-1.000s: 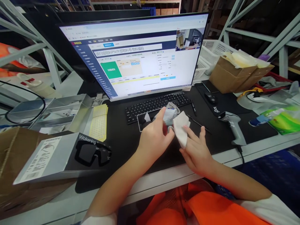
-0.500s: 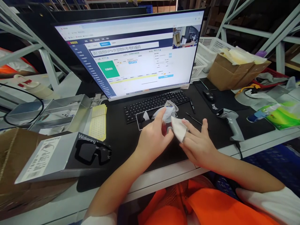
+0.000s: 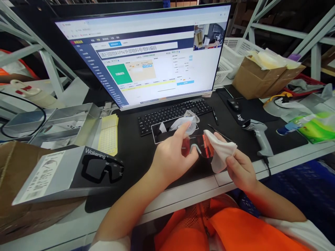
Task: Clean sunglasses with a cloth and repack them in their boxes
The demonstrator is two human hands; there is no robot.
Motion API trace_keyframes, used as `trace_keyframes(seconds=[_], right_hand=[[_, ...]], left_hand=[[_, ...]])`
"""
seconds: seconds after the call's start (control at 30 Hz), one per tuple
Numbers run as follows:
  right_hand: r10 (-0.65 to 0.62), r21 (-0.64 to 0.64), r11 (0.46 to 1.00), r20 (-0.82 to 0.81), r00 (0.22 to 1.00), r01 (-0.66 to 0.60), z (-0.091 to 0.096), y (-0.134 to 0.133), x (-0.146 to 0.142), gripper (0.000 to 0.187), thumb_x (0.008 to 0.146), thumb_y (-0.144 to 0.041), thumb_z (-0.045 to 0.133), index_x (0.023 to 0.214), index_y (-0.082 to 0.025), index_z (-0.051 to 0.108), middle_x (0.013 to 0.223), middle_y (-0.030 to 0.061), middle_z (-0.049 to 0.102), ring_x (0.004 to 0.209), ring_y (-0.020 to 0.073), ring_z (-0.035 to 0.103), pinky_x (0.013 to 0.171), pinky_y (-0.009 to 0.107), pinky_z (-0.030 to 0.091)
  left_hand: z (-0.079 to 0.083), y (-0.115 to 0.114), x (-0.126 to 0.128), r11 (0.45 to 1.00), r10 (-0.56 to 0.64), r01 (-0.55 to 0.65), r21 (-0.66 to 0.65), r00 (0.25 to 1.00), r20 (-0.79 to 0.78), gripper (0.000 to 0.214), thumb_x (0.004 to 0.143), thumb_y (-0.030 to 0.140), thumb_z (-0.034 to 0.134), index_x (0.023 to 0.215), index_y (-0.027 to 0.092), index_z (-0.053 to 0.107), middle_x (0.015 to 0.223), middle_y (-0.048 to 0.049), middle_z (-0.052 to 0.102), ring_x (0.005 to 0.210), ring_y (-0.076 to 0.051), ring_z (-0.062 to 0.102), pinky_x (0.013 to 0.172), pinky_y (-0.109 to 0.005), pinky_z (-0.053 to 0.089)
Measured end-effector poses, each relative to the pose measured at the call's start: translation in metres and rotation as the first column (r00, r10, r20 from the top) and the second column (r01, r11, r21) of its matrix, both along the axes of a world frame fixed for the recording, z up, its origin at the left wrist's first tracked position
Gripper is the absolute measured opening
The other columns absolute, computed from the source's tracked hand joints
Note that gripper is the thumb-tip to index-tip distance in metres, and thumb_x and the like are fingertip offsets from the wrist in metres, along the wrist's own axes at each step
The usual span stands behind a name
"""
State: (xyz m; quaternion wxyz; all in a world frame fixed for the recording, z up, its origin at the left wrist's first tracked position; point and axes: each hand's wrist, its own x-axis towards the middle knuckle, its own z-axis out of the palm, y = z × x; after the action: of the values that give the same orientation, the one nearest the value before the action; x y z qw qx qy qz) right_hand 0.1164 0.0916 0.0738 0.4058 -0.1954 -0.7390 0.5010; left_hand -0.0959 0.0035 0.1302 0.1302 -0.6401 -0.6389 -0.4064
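My left hand is closed on a pair of sunglasses, its thumb by the pale nose piece. The sunglasses have a dark lens with a red-orange reflection; their left part is hidden behind my fingers. In my right hand a white cleaning cloth is pinched, draped over the right end of the lens. Just beyond the sunglasses, a crumpled translucent bag lies on a black card with a white border.
A keyboard sits below the monitor. A barcode scanner, mouse and pen lie to the right. At left are a sunglasses box marked "Wakening", yellow label sheets and a cardboard box.
The cloth has swung right and spread out, and my right hand has moved right and closed on it. More of the sunglasses' lens now shows. My left hand stays nearly in place.
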Motion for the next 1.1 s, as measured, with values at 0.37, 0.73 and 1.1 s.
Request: trace_keyframes(seconds=[0.37, 0.73, 1.1], right_hand=[[0.005, 0.202, 0.979, 0.004, 1.0, -0.005, 0.004, -0.001, -0.007, 0.044, 0.104, -0.036, 0.046, 0.146, -0.029, 0.054, 0.161, 0.0051, 0.04, 0.149, 0.0335, 0.036, 0.126, 0.062, 0.011], [0.018, 0.523, 0.83, 0.322, 0.947, -0.193, 0.025, 0.001, -0.029, 0.025, 0.103, -0.029, 0.042, 0.108, -0.02, 0.065, 0.135, 0.0109, 0.066, 0.153, 0.0309, 0.029, 0.122, 0.065, -0.004], [-0.68, 0.59, 0.73, 0.677, 0.281, 0.345, 0.087, 0.209, 0.046, 0.034, 0.103, -0.042, 0.041, 0.121, -0.022, 0.062, 0.144, 0.008, 0.059, 0.134, 0.0205, 0.055, 0.111, 0.034, 0.041]], left_hand=[[0.001, -0.003, 0.0, 1.0, -0.024, 0.024, 0.014, 1.0, -0.007, 0.064, 0.082, 0.02, 0.065, 0.142, 0.019, 0.041, 0.093, -0.0002, 0.076, 0.07, -0.013, 0.071, 0.07, -0.024, 0.058], [-0.004, 0.003, -0.005, 0.981, -0.183, 0.176, -0.086, 0.979, -0.094, 0.054, 0.086, 0.015, 0.062, 0.139, 0.018, 0.052, 0.098, -0.0036, 0.076, 0.078, -0.016, 0.072, 0.077, -0.028, 0.059], [-0.008, 0.012, -0.027, 0.993, -0.114, 0.111, -0.027, 0.98, -0.162, 0.029, 0.094, 0.035, 0.056, 0.11, 0.018, 0.072, 0.108, -0.0086, 0.077, 0.089, -0.021, 0.076, 0.073, -0.027, 0.062]])
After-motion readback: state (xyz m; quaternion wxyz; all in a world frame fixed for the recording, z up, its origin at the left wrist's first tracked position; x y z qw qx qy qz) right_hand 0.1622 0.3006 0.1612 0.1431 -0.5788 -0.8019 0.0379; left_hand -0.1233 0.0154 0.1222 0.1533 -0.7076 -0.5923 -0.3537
